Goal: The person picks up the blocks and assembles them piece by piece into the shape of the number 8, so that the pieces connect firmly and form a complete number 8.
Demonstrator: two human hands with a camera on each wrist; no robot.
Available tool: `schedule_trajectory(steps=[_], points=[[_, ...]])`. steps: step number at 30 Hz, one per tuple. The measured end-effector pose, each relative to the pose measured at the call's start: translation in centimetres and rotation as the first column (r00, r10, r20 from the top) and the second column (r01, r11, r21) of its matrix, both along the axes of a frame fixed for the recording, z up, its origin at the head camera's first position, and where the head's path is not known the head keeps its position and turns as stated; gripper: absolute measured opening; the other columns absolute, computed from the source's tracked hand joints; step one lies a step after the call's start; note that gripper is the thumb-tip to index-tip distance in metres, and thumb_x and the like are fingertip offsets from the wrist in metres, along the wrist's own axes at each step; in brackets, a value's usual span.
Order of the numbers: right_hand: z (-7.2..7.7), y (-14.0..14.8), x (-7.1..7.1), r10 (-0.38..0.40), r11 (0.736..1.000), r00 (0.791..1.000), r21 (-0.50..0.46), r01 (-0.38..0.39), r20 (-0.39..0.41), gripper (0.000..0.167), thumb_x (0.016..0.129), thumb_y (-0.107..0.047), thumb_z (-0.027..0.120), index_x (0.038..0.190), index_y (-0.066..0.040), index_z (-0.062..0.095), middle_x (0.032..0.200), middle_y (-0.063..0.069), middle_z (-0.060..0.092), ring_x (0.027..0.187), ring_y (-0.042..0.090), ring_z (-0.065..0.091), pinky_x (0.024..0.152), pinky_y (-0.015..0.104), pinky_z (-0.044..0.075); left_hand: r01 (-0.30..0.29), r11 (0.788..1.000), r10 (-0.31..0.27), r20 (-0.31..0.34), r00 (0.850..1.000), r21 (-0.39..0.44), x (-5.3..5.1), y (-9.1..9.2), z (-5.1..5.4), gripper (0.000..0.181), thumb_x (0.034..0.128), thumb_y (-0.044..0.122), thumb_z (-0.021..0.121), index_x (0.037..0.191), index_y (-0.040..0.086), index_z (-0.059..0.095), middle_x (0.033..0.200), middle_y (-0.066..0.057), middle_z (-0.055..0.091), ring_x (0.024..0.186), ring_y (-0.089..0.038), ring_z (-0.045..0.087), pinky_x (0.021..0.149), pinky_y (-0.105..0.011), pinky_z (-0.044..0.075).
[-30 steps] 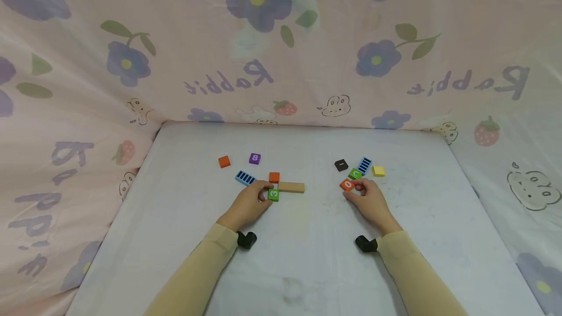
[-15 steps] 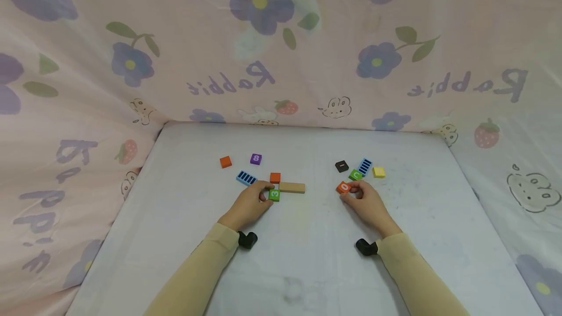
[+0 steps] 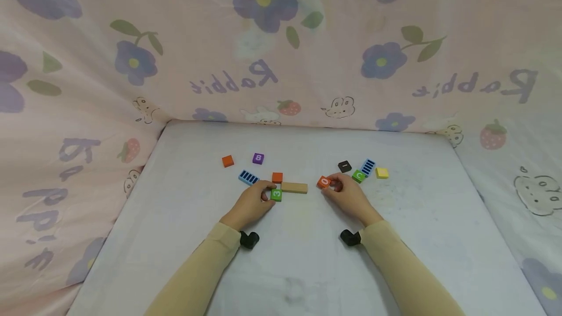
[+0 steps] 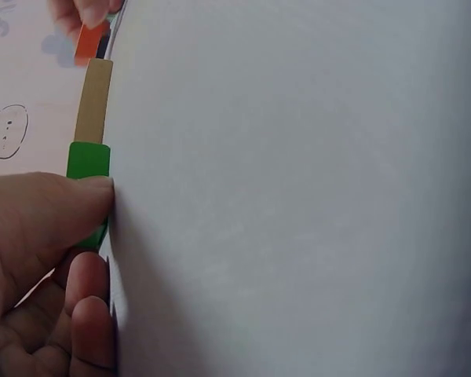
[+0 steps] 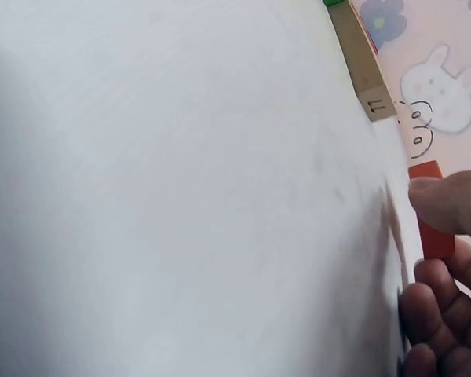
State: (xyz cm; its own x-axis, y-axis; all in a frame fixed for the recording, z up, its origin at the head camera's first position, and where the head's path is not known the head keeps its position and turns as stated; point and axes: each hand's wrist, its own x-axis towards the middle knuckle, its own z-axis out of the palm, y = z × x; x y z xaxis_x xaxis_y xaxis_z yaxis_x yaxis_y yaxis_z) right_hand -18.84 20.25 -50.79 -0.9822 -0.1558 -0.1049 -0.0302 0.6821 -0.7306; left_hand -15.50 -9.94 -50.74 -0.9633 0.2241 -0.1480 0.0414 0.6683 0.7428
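Between thumb and fingers my left hand (image 3: 252, 203) pinches a green block marked 3 (image 3: 276, 195), seen edge-on in the left wrist view. This green block touches the left end of a plain wooden bar (image 3: 294, 187). An orange block (image 3: 277, 177) sits just behind the bar's left end. My right hand (image 3: 349, 197) pinches an orange block marked 0 (image 3: 324, 182), a short gap to the right of the bar. In the right wrist view the thumb presses that orange block (image 5: 437, 236) against the fingers, apart from the bar's marked end (image 5: 377, 104).
Left and behind lie a blue barred tile (image 3: 249, 177), a purple block marked 8 (image 3: 258, 158) and another orange block (image 3: 227, 161). On the right are a black block (image 3: 344, 166), a green block (image 3: 358, 176), a second blue tile (image 3: 368, 167) and a yellow block (image 3: 382, 173).
My right hand has carried the orange 0 block leftward, away from the right-hand green block and toward the wooden bar. The left hand keeps its place on the green 3 block.
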Motion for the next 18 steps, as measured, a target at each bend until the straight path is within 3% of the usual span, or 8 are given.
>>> schedule_trajectory(steps=[9,18], points=[[-0.1,-1.8,-1.7,0.05,0.998,0.997,0.022,-0.052,0.051,0.031,0.09,-0.03,0.07,0.115,-0.018,0.058,0.102,0.003,0.056,0.09,0.021,0.049,0.076,0.036,0.041,0.003,1.0,-0.003,0.014,1.0,-0.002,0.0,0.1,0.3,0.042,0.0884,0.016,0.071,0.128,0.017,0.058,0.09,0.0,0.055,0.081,-0.016,0.052,0.069,-0.031,0.045],[-0.4,-2.0,-2.7,0.078,0.997,0.993,-0.023,-0.077,0.09,0.042,0.089,-0.037,0.07,0.124,-0.018,0.056,0.108,0.002,0.054,0.092,0.021,0.046,0.075,0.036,0.04,0.0,1.0,0.0,0.013,1.0,-0.005,-0.1,-0.1,0.4,0.041,0.0884,0.017,0.071,0.127,0.018,0.058,0.088,0.0,0.054,0.08,-0.016,0.051,0.067,-0.031,0.044]])
